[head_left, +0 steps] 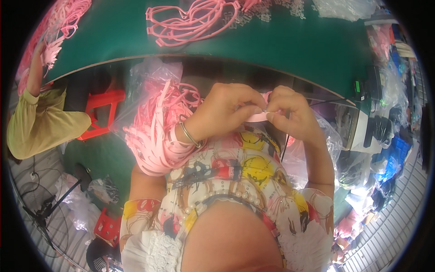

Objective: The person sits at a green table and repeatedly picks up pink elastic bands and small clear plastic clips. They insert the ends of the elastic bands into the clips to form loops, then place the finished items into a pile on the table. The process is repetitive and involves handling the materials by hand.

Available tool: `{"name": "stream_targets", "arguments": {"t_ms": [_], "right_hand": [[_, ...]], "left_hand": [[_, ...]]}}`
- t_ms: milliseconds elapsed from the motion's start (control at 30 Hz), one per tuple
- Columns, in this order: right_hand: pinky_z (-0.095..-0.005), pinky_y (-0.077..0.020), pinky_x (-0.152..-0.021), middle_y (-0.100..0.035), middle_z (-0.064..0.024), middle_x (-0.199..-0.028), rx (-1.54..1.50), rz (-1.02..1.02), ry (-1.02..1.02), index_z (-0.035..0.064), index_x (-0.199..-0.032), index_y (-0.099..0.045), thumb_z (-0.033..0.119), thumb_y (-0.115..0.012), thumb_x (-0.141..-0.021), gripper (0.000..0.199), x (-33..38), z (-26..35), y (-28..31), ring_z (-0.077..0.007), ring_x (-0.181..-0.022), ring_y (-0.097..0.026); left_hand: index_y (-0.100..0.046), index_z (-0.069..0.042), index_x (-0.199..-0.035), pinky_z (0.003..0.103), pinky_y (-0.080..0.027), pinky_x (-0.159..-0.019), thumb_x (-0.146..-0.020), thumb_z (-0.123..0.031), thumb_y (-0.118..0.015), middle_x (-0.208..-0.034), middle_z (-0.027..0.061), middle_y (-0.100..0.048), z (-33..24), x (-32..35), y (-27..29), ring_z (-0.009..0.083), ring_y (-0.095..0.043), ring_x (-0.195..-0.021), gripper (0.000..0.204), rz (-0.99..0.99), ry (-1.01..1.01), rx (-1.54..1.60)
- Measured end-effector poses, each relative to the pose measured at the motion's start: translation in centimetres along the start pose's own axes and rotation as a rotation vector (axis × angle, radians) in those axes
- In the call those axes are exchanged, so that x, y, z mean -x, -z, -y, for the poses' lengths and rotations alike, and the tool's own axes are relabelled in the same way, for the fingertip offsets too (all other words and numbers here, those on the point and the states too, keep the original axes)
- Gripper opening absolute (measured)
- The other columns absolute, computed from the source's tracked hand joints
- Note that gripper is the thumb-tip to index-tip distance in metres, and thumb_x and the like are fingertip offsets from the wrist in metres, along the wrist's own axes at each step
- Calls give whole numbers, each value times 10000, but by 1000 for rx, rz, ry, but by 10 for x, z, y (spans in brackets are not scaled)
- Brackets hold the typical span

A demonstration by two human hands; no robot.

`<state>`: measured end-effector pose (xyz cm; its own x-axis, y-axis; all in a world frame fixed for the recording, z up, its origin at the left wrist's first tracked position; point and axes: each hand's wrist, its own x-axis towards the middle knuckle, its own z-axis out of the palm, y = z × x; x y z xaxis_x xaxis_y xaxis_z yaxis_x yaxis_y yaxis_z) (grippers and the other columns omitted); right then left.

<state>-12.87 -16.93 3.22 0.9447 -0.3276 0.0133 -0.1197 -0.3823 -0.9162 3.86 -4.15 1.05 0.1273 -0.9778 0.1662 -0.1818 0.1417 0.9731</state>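
Note:
In front of my chest, my left hand [230, 109] and my right hand [292, 112] meet, thumbs and forefingers pinched together. Between them runs a pink strap [258, 118], flat and soft-looking, with a tiny bright piece at the fingertips that is too small to make out. Over my left forearm hangs a thick bundle of pink straps [156, 131], behind the metal bangle on my wrist. Farther off, on the green table [290, 56], lies a looped bunch of pink straps [192, 22] beside small clear plastic pieces [263, 12].
The table's edge curves just beyond my hands. Left of me a co-worker's arm [34, 75] reaches toward a pink heap [59, 20], near a red stool [102, 111]. A fan [43, 213] stands lower left. Plastic bags [360, 170] crowd the right side.

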Motion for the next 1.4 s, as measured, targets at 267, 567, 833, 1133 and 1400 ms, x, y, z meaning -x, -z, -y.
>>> {"name": "stream_targets", "arguments": {"t_ms": [267,567,833,1133,1400], "right_hand": [[-258,-363,-592,-509,-22,-697,-256,40,-185,16,-670,-597,54,-601,-724,66,1,-10,-5,-104,-681,-474],[-264,-368,-618,-520,-16,-717,-327,28,-306,9,-666,-598,71,-594,-740,97,4,-10,-11,-100,-706,-485],[-259,-376,-620,-529,-18,-727,-287,61,-281,13,-678,-615,71,-596,-742,88,6,-14,-12,-105,-709,-495],[-286,-378,-680,-502,-21,-698,-200,162,-79,46,-674,-608,72,-615,-701,38,2,-19,-10,-145,-698,-492],[-349,-362,-762,-483,-35,-674,55,-55,214,74,-645,-570,83,-638,-663,71,-1,-23,-24,-220,-695,-471]], "left_hand": [[-666,-56,-853,379,-481,-715,-698,-4,-625,-819,98,-655,4,7,-12,308,-616,-754,168,-110,-288,-220],[-631,-27,-1002,280,-482,-638,-832,-102,-647,-833,81,-638,8,21,-12,138,-610,-724,186,-7,289,383],[-608,20,-983,238,-487,-702,-901,-118,-621,-856,16,-613,11,23,-10,75,-576,-829,161,172,340,156],[-645,23,-946,249,-514,-682,-901,-102,-624,-854,46,-651,11,26,-6,89,-612,-784,134,300,351,419],[-619,3,-933,188,-410,-550,-910,-137,-610,-770,34,-618,31,34,-13,51,-509,-619,142,250,577,1014]]}}
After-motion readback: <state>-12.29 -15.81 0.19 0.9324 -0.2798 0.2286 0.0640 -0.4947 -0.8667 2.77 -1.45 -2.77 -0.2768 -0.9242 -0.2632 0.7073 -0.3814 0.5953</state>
